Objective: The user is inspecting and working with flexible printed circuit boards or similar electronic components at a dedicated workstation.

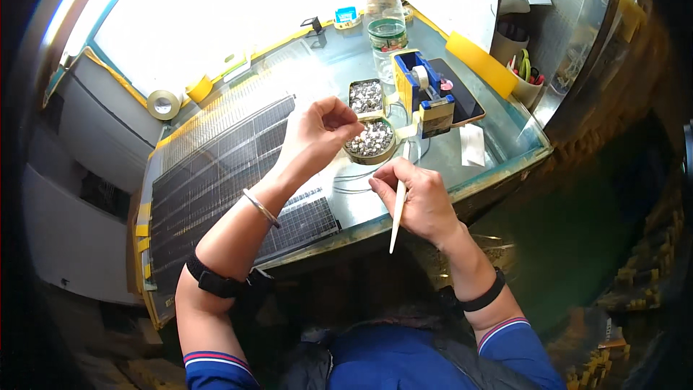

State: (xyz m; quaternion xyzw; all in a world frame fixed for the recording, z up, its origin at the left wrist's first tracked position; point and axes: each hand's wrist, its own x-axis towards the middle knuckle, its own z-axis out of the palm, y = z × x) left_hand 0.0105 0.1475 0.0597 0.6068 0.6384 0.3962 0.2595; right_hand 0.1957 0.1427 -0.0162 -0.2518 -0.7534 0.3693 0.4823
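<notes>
My left hand [321,133] hangs over the left edge of a round tin [372,159] filled with small white and dark bits. Its thumb and fingertips are pinched together; whatever may be between them is too small to make out. Nearer to me, my right hand [421,201] grips a slim, cream-white pen-like stick [397,222], slanting with one end down toward me. Just beyond the round tin sits a rectangular tin [350,97] of similar bits. Left of both hands, a dark sheet printed with a fine grid [216,170] covers much of the table.
Right of the tins stands a blue tape dispenser [406,76], with a dark flat device [462,90] behind it. A clear bottle [385,18] rises beyond. Tape rolls [164,105] lie far left. A yellow bar [482,63] and white slip [473,146] lie right.
</notes>
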